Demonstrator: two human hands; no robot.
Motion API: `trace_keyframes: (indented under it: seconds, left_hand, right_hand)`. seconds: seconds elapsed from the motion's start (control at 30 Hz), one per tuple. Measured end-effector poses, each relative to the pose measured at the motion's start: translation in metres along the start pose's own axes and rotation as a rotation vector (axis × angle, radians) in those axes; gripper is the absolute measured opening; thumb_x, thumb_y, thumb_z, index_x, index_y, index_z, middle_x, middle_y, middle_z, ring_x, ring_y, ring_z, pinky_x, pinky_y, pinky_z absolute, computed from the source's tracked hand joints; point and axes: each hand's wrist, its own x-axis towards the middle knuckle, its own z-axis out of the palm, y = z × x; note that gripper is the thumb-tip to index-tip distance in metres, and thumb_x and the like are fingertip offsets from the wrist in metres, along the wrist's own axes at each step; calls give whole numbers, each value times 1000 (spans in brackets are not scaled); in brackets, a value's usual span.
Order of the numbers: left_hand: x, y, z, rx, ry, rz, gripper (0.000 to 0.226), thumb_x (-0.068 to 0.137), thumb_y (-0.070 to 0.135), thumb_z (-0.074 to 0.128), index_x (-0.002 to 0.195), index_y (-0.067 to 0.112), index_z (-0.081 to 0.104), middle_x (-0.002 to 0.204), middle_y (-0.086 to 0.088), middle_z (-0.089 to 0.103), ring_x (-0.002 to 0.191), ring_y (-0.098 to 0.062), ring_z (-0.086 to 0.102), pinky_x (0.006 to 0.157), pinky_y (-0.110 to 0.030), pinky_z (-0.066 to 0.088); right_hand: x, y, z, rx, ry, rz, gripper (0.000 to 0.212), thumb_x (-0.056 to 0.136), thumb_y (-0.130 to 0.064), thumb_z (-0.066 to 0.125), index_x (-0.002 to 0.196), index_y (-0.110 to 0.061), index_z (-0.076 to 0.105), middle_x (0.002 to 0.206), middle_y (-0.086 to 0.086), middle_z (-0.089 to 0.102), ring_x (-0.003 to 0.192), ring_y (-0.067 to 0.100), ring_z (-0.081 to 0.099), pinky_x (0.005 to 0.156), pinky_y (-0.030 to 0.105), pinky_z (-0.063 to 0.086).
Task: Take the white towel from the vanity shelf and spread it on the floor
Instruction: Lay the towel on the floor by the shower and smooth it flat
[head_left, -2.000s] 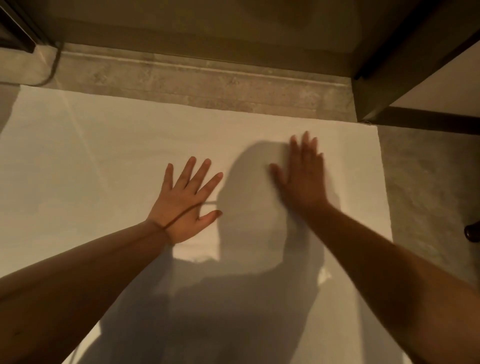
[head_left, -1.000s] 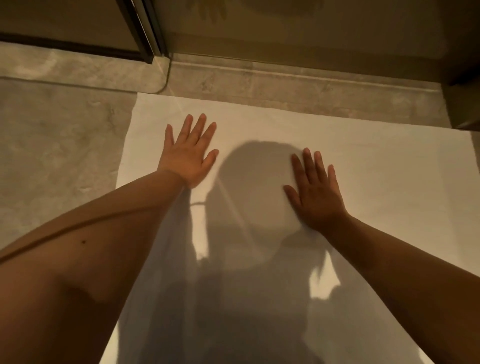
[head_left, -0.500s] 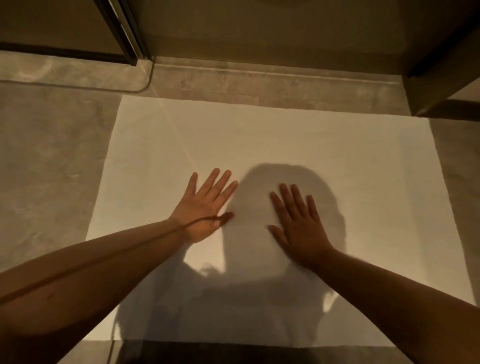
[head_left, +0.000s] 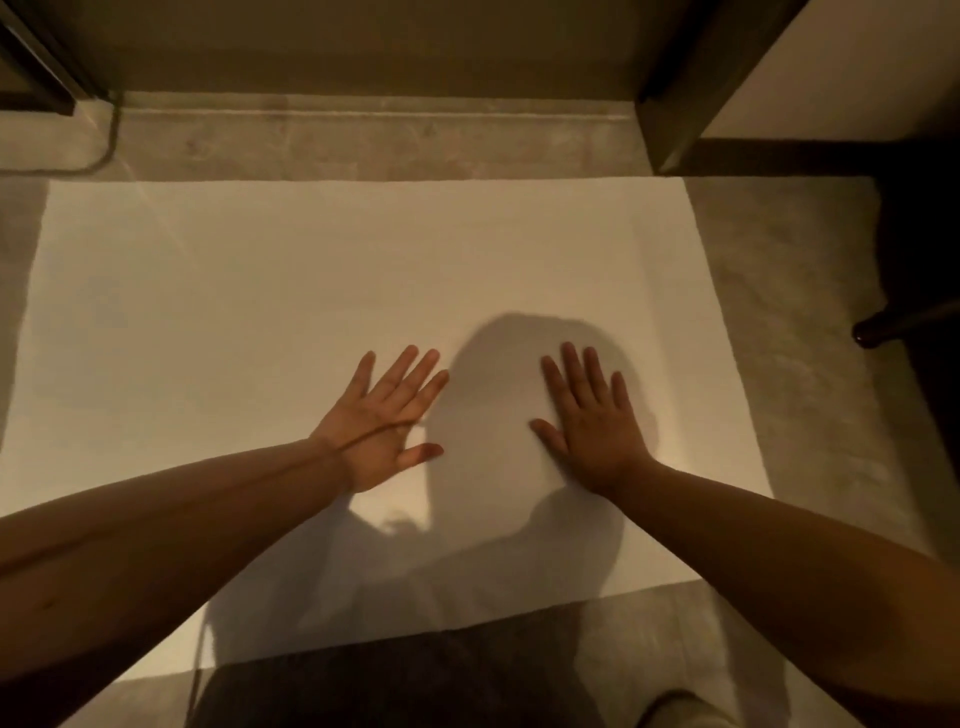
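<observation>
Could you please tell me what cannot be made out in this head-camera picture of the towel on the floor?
1. White rectangular cloth towel: head view, near left corner lost behind the left forearm and frame edge.
2. Left hand and right hand: head view, fingers straight, but pressing or hovering is unclear from above.
3. Dark rounded object at right: head view, cut off and too dim to identify.

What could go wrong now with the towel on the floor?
1. The left hand and right hand lie flat on the white towel; pushing sideways might bunch it into wrinkles.
2. The towel lies loose on the hard floor, so it could slip if someone steps on it.
</observation>
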Motion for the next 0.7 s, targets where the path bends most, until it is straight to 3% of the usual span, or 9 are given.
trace_keyframes:
  seconds: [0.23,0.43,0.53,0.7]
  left_hand:
    - [36,36,-13,-16,22,170,82,87,67,11,149,18,-8,158,-8,-11,145,-28,-13,115,-54,-2]
    - [58,95,-15,23,95,431,75,90,62,23,150,18,13,157,-12,11,143,-33,7,112,-62,8]
    - [58,120,-7,54,91,539,74,91,64,18,149,24,-4,156,-8,-6,142,-31,-10,110,-57,-12]
    - [46,101,-7,83,52,634,72,93,64,15,149,27,-9,157,-3,-14,143,-30,-16,111,-56,-14]
  right_hand:
    - [-35,60,2,46,-24,168,73,90,-62,10,146,-26,-19,155,2,-23,141,24,-23,115,47,-3]
    - [-75,102,6,78,-106,299,73,92,-61,14,145,-26,-23,154,2,-27,140,24,-25,116,44,-2]
    - [-88,113,8,77,-132,328,74,92,-61,17,145,-27,-23,155,3,-25,142,25,-23,116,43,-1]
    - [-80,96,5,111,-69,289,80,90,-64,15,145,-19,-22,155,6,-25,141,24,-25,116,42,-8]
